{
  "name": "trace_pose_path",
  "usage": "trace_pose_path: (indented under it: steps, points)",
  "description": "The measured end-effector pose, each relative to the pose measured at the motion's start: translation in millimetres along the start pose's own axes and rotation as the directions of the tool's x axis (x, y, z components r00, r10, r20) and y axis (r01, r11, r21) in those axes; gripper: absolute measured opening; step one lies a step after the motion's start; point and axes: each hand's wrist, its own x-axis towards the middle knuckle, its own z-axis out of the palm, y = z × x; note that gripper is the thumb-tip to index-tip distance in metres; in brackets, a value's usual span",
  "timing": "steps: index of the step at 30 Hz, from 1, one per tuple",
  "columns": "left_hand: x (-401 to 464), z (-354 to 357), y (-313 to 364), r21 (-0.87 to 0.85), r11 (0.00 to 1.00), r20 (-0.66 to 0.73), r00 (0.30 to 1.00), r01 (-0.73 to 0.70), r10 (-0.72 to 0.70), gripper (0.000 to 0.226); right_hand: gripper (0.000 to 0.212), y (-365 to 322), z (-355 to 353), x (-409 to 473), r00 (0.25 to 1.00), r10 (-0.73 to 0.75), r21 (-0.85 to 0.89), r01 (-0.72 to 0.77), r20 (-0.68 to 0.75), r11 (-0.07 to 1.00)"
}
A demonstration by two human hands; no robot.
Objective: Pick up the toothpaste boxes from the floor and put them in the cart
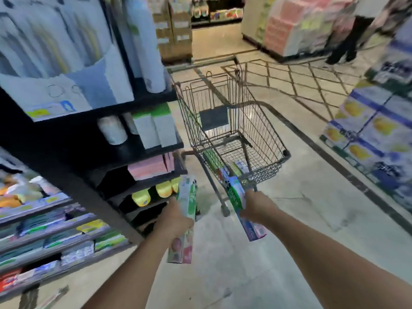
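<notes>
The cart (234,134) stood at twelve o'clock; the right hand (259,205), fingers wrapped around its toothpaste box (239,204), was nearer than the left hand (176,219), which gripped green boxes (186,210) whose long axis pointed toward the cart.

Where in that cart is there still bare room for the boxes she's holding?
The cart basket is mostly bare wire from the dark flap forward. Only the near end is crowded, with boxes already in the cart. Left hand and right hand each hold a box.
</notes>
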Motion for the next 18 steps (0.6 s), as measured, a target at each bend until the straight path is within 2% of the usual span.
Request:
trace_pose_path:
  steps: [5, 8, 15, 18]
  points:
    - [38.1, 35.0, 90.4, 0.065, 0.997, 0.021, 0.999, -0.035, 0.034, 0.061, 0.040, 69.7, -38.4, 30.7, 0.997, 0.056, 0.055, -0.053, -0.051, 0.997]
    - [64.1, 50.5, 130.4, 0.078, 0.995, 0.032, 0.998, -0.058, 0.056, 0.063, 0.042, 96.4, -52.5, 54.7, 0.993, 0.090, 0.091, -0.084, -0.071, 0.992]
    - [144.8, 68.9, 198.7, 0.027, 0.998, 0.152, 0.987, -0.063, 0.058, 0.077, 0.040, 120.9, -80.9, 138.1, 0.986, 0.157, 0.139, -0.149, -0.051, 0.979]
    - [192.4, 68.3, 225.0, 0.016, 0.997, 0.175, 0.982, -0.071, 0.067, 0.076, 0.035, 122.4, -101.6, 183.6, 0.983, 0.180, 0.163, -0.172, -0.033, 0.971]
